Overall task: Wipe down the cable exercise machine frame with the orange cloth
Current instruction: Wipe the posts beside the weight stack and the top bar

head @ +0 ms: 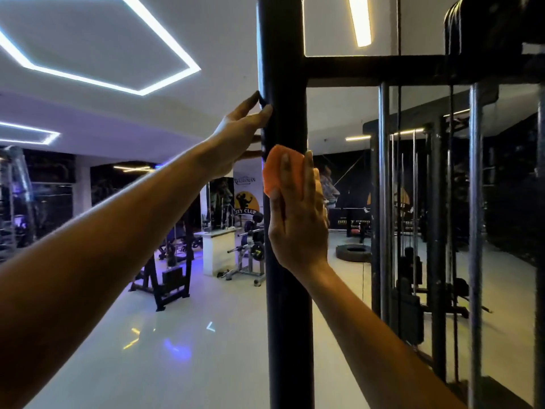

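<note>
Post: black upright post point(285, 290) of the frame, centre of view, joined to a crossbar point(368, 67) running right.
Cloth: orange cloth point(274, 169) flat against the post, under the right fingertips, its top and left edges showing past them.
Right hand: right hand point(298, 225) pressing the cloth to the post, fingers point(308, 178) straight, pointing up.
Left hand: left hand point(236, 134) higher on the post's left side, fingers wrapped round its edge, apart from the cloth.
Background: tyre point(352, 252) on the floor.
</note>
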Tool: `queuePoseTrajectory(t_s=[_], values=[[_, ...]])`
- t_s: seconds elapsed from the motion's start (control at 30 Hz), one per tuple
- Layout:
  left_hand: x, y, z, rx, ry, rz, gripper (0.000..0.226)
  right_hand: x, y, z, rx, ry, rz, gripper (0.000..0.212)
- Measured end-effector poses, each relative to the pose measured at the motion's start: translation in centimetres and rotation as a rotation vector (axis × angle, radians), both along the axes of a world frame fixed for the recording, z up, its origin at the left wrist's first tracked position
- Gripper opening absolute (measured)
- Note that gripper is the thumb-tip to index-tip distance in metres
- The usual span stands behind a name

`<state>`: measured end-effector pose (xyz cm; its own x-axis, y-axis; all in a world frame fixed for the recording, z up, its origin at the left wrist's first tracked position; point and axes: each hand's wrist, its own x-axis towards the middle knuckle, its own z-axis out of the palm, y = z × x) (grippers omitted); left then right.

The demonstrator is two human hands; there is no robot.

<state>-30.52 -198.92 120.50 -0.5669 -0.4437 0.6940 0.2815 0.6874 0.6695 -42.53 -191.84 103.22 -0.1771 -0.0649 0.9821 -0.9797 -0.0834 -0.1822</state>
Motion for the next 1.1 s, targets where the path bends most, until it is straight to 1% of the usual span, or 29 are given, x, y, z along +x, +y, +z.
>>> queuePoseTrajectory(t_s=[0.07, 0.13, 0.3, 0.4, 0.47, 0.57, 0.63, 0.7, 0.77, 0.87, 0.93, 1.0, 1.07, 1.1], values=[[0.1, -0.1, -0.7, -0.013, 0.004, -0.020, 0.071, 0.4, 0.5, -3.7, 0.014, 0.017, 0.017, 0.064], [0.2, -0.2, -1.4, -0.011, 0.011, -0.046, 0.072, 0.5, 0.8, -4.8, 0.026, 0.010, 0.027, 0.062], [0.1, -0.7, -3.0, 0.005, 0.047, -0.106, 0.073, 0.7, 0.2, 1.3, -0.013, -0.047, 0.010, 0.062], [0.0, -1.3, -3.6, 0.002, 0.044, -0.128, 0.073, 0.8, -0.1, 2.1, -0.005, -0.048, -0.033, 0.063], [0.1, -1.7, -4.0, 0.012, 0.041, -0.148, 0.072, 1.2, 0.1, -0.4, 0.000, -0.045, -0.054, 0.062], [0.3, -2.2, -4.7, -0.003, 0.013, -0.169, 0.073, 1.9, 0.4, -6.0, 0.019, -0.048, -0.064, 0.063], [0.3, -2.5, -5.0, -0.002, 0.000, -0.189, 0.073, 1.9, 0.4, -7.6, 0.021, -0.055, -0.078, 0.063], [0.2, -2.8, -5.2, 0.004, 0.014, -0.203, 0.072, 1.9, 0.1, -5.9, 0.021, -0.075, -0.092, 0.061], [0.0, -3.0, -5.3, 0.004, 0.027, -0.206, 0.072, 1.8, -0.1, -2.4, 0.023, -0.089, -0.105, 0.061], [-0.2, -3.3, -5.5, 0.017, 0.034, -0.224, 0.073, 1.6, -0.1, 0.9, 0.043, -0.062, -0.126, 0.060], [0.0, -3.5, -5.6, 0.025, 0.020, -0.237, 0.072, 1.8, 0.3, -0.5, 0.047, -0.030, -0.175, 0.061], [0.1, -3.6, -6.0, 0.039, 0.011, -0.247, 0.069, 2.4, 0.8, -4.5, 0.067, -0.009, -0.241, 0.062], [0.3, -3.7, -6.4, 0.054, -0.006, -0.261, 0.066, 3.0, 1.2, -8.7, 0.105, -0.021, -0.250, 0.064], [0.5, -3.8, -6.4, 0.063, -0.015, -0.268, 0.065, 3.1, 1.3, -9.7, 0.112, -0.035, -0.251, 0.064]])
